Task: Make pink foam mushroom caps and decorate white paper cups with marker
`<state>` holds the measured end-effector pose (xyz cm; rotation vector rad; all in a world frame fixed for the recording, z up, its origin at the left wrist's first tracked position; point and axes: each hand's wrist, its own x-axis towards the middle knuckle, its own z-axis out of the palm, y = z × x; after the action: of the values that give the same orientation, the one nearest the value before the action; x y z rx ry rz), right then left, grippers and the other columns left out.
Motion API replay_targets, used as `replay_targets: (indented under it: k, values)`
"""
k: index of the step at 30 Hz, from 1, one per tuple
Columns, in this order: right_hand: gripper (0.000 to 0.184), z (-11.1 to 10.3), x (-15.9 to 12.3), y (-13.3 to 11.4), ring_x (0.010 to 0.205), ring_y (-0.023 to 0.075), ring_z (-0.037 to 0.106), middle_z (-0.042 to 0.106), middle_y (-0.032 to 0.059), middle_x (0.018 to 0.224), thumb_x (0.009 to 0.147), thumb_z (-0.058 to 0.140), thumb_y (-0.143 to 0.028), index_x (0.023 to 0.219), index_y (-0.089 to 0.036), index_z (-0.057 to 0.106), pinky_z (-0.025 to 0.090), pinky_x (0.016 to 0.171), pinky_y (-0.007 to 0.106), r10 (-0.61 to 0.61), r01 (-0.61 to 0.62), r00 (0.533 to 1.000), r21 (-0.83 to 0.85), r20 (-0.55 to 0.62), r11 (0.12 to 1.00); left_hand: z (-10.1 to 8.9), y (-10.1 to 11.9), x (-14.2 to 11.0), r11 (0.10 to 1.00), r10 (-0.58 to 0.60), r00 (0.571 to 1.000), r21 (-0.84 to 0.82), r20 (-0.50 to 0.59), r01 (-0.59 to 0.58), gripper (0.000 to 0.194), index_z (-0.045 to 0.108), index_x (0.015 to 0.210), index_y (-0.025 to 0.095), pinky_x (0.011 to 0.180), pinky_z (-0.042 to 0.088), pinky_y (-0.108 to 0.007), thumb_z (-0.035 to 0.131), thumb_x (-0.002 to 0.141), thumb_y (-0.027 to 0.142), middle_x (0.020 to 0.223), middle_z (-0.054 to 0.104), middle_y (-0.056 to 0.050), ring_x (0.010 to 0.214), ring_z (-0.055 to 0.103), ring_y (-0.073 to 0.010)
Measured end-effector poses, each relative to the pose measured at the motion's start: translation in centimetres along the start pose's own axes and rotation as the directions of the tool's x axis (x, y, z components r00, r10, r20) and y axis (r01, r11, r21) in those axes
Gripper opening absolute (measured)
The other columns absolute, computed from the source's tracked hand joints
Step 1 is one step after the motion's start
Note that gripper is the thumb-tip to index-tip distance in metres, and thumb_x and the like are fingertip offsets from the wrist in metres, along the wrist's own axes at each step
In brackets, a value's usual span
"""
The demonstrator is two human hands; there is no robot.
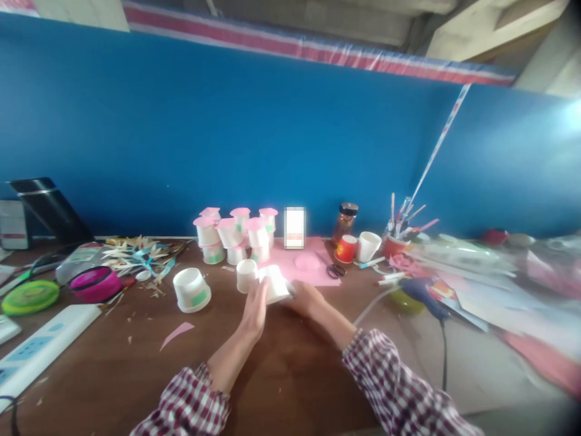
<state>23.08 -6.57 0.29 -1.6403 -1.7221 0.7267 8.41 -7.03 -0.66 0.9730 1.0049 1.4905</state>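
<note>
A tilted white paper cup (275,286) is between my hands. My left hand (256,307) is closed round its near left side. My right hand (306,298) has its fingers curled at the cup's right end; a small greyish bit shows at the fingertips, too blurred to name. Just left of the held cup stands another white paper cup (246,275). Farther left, a wider white cup (190,289) with a green patch rests upside down. Behind, several white cups with pink paper tops (229,233) are stacked in two layers. Pink paper (324,251) lies beyond my right hand.
Black scissors (336,270) lie on the pink paper. A red cup (345,248), a white mug (369,246) and a brown jar (347,218) stand behind. A glue gun (424,293) with its cord lies right, a power strip (49,342) left. A blue wall closes the back.
</note>
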Motion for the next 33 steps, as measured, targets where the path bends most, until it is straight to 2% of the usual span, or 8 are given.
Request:
replay_targets:
  k: [6, 12, 16, 20, 24, 29, 31, 33]
  values:
    - [0.016, -0.7, -0.4, -0.9, 0.074, 0.0207, 0.058, 0.065, 0.0083, 0.082, 0.072, 0.062, -0.031, 0.080, -0.017, 0.060, 0.035, 0.060, 0.028, 0.069, -0.042, 0.996, -0.362, 0.062, 0.931, 0.3, 0.8, -0.9, 0.998, 0.012, 0.997, 0.064, 0.077, -0.017, 0.046, 0.060, 0.106, 0.014, 0.088, 0.044, -0.033, 0.054, 0.078, 0.050, 0.103, 0.064, -0.009, 0.101, 0.057, -0.0236]
    - [0.036, -8.0, -2.0, 1.8, 0.085, 0.0250, 0.061, 0.066, 0.0133, 0.094, 0.086, 0.043, -0.046, 0.097, -0.016, 0.060, 0.040, 0.068, 0.030, 0.128, -0.140, 0.990, -0.519, -0.058, 0.844, -0.2, 0.9, -0.8, 0.900, -0.011, 0.973, 0.426, 0.232, -0.091, 0.048, 0.056, 0.112, 0.016, 0.085, 0.044, -0.038, 0.052, 0.079, 0.051, 0.099, 0.064, -0.008, 0.096, 0.058, -0.0252]
    - [0.042, -12.6, -2.5, 4.1, 0.091, 0.0316, 0.062, 0.066, 0.0157, 0.097, 0.084, 0.044, -0.050, 0.100, -0.017, 0.063, 0.043, 0.070, 0.036, 0.304, -0.425, 0.905, -0.628, -0.297, 0.652, -0.6, 0.3, -0.8, 0.806, 0.028, 0.953, 0.557, 0.301, -0.200, 0.055, 0.044, 0.126, 0.016, 0.092, 0.040, -0.043, 0.050, 0.081, 0.046, 0.112, 0.059, -0.011, 0.105, 0.055, -0.0274]
    - [0.037, -13.7, -1.8, 5.3, 0.094, 0.0340, 0.063, 0.066, 0.0205, 0.101, 0.085, 0.048, -0.042, 0.102, -0.013, 0.066, 0.044, 0.073, 0.040, 0.389, -0.516, 0.855, -0.631, -0.342, 0.579, -0.7, 0.3, -1.0, 0.741, 0.189, 0.892, 0.536, 0.411, -0.404, 0.060, 0.029, 0.138, 0.018, 0.098, 0.036, -0.043, 0.048, 0.083, 0.035, 0.129, 0.048, -0.015, 0.116, 0.048, -0.0262]
    - [0.032, -13.0, -0.8, 5.2, 0.092, 0.0354, 0.063, 0.066, 0.0237, 0.099, 0.082, 0.056, -0.034, 0.101, -0.010, 0.066, 0.044, 0.071, 0.040, 0.346, -0.487, 0.873, -0.638, -0.343, 0.597, -0.7, 0.5, -1.0, 0.663, 0.228, 0.837, 0.550, 0.497, -0.508, 0.049, 0.041, 0.131, 0.019, 0.094, 0.040, -0.042, 0.046, 0.083, 0.024, 0.125, 0.051, -0.014, 0.110, 0.051, -0.0242]
    - [0.031, -11.7, -1.0, 3.0, 0.084, 0.0327, 0.063, 0.067, 0.0188, 0.090, 0.087, 0.048, -0.037, 0.101, -0.014, 0.063, 0.042, 0.069, 0.039, 0.188, -0.389, 0.914, -0.641, -0.360, 0.661, -0.6, 0.6, -1.0, 0.651, 0.223, 0.841, 0.568, 0.492, -0.504, 0.049, 0.044, 0.127, 0.020, 0.092, 0.043, -0.041, 0.054, 0.080, 0.030, 0.124, 0.051, -0.012, 0.111, 0.050, -0.0250]
    - [0.031, -10.7, -1.4, 1.8, 0.077, 0.0271, 0.062, 0.067, 0.0138, 0.083, 0.088, 0.045, -0.041, 0.095, -0.017, 0.063, 0.041, 0.067, 0.035, 0.069, -0.260, 0.936, -0.547, -0.345, 0.796, -0.5, 0.4, -0.9, 0.644, 0.219, 0.857, 0.590, 0.467, -0.487, 0.050, 0.046, 0.124, 0.021, 0.088, 0.045, -0.040, 0.058, 0.077, 0.032, 0.119, 0.053, -0.011, 0.104, 0.053, -0.0244]
    - [0.037, -9.4, -1.6, 0.9, 0.066, 0.0212, 0.059, 0.064, 0.0084, 0.070, 0.087, 0.044, -0.048, 0.084, -0.017, 0.064, 0.041, 0.063, 0.031, -0.028, -0.057, 0.945, -0.250, -0.325, 0.967, -0.4, 0.4, -0.8, 0.636, 0.238, 0.857, 0.594, 0.457, -0.493, 0.044, 0.049, 0.118, 0.021, 0.084, 0.047, -0.039, 0.058, 0.076, 0.031, 0.114, 0.054, -0.010, 0.097, 0.055, -0.0225]
